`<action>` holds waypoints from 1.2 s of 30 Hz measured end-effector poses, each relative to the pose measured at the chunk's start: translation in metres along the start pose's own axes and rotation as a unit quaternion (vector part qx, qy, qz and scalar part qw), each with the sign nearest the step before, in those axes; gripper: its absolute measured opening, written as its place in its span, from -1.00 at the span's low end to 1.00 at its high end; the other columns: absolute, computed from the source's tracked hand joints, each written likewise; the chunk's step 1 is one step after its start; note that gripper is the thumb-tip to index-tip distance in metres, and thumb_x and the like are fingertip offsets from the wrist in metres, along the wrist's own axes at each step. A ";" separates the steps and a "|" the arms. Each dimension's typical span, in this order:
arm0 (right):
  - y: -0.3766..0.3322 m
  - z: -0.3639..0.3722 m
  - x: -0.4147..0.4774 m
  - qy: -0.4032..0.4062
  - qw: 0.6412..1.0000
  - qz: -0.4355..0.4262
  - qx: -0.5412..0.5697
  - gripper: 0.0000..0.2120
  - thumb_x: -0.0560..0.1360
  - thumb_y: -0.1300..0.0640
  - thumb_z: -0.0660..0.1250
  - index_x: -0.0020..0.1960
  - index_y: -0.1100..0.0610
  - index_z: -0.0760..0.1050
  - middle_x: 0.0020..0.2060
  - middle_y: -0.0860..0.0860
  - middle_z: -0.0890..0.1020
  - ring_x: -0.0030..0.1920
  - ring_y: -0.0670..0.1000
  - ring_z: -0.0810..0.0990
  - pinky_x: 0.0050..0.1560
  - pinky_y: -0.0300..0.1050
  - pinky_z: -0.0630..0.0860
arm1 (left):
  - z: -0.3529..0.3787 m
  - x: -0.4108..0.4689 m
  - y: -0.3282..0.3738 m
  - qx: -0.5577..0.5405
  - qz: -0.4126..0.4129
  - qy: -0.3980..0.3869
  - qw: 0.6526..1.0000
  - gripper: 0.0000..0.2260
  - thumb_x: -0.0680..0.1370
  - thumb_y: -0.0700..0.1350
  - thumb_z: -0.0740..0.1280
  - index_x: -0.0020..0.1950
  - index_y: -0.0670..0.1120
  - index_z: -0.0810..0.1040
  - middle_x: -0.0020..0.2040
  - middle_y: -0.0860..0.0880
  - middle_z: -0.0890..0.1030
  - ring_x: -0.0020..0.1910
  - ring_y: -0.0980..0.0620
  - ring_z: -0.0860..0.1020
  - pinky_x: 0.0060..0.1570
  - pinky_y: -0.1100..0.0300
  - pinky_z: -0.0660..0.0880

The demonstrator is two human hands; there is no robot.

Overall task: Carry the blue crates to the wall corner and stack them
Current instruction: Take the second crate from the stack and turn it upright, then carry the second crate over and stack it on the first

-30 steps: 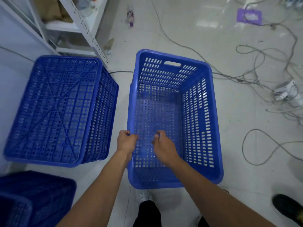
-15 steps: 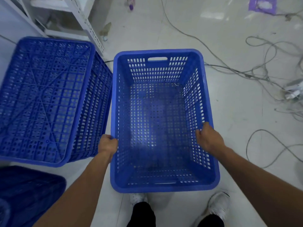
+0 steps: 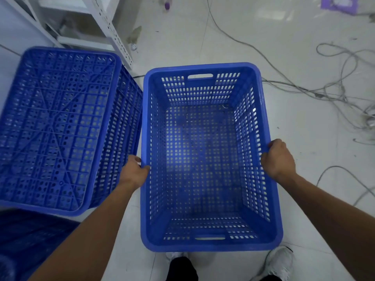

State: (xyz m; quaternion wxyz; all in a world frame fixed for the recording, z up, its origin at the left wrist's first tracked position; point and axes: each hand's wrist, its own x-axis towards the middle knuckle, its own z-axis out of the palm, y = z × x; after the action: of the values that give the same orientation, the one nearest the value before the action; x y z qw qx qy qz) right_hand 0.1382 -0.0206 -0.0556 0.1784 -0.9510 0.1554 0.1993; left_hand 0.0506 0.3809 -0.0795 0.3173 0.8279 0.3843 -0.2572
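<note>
Floor (image 3: 304, 138): I see pale glossy tiles, scuffed, with glare at the far edge.
Cables (image 3: 332, 92): loose grey runs tangled across the right side.
Shelving (image 3: 105, 27): white slotted upright at far left.
Crate (image 3: 205, 244): upright, open top, empty, in front of me.
Second crate (image 3: 54, 126): upside down, just left of it.
Left hand (image 3: 133, 172): fingers clamped on the crate's left rim.
Right hand (image 3: 279, 159): fingers clamped on the right rim.
</note>
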 end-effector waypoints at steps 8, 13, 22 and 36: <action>-0.004 0.008 0.013 -0.008 0.999 0.041 -0.022 -0.63 0.55 0.22 0.24 0.31 0.34 0.33 0.22 0.30 0.44 0.17 0.34 0.48 0.11 0.15 0.44 | -0.003 0.014 0.028 0.060 0.010 0.017 0.998 -0.67 0.56 -0.20 0.32 0.31 -0.13 0.38 -0.08 -0.10 0.56 -0.20 -0.08 0.54 -0.28 0.08 0.49; -0.005 0.004 0.025 -0.052 0.996 0.079 0.003 -0.67 0.56 0.22 0.22 0.28 0.32 0.33 0.20 0.29 0.49 0.15 0.32 0.51 0.08 0.09 0.43 | -0.008 0.014 0.031 0.098 0.018 0.006 0.995 -0.92 0.58 -0.19 0.30 0.01 -0.19 0.46 -0.10 -0.14 0.56 -0.22 -0.07 0.52 -0.21 0.06 0.53; -0.001 -0.037 0.009 -0.053 0.992 0.097 0.053 -0.70 0.59 0.11 0.21 0.26 0.25 0.35 0.16 0.25 0.55 0.00 0.22 0.54 -0.08 0.00 0.42 | -0.035 -0.013 0.041 0.110 0.033 0.003 0.993 -0.86 0.58 -0.15 0.32 0.10 -0.17 0.48 -0.08 -0.12 0.58 -0.17 -0.08 0.58 -0.16 0.00 0.60; -0.028 -0.264 -0.143 0.006 0.992 0.051 0.113 -0.71 0.58 0.10 0.20 0.21 0.27 0.38 0.09 0.21 0.57 -0.14 0.10 0.44 -0.14 -0.07 0.34 | -0.189 -0.243 0.121 0.087 0.077 0.027 0.993 -0.92 0.55 -0.17 0.28 -0.10 -0.17 0.45 -0.21 -0.11 0.52 -0.34 -0.02 0.46 -0.41 0.16 0.39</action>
State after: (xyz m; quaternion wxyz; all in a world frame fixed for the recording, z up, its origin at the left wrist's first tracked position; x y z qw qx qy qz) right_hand 0.1095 -0.0693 0.2410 0.2728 -0.9168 0.2266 0.1837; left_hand 0.0432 0.3418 0.2486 0.2519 0.8863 0.3041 -0.2421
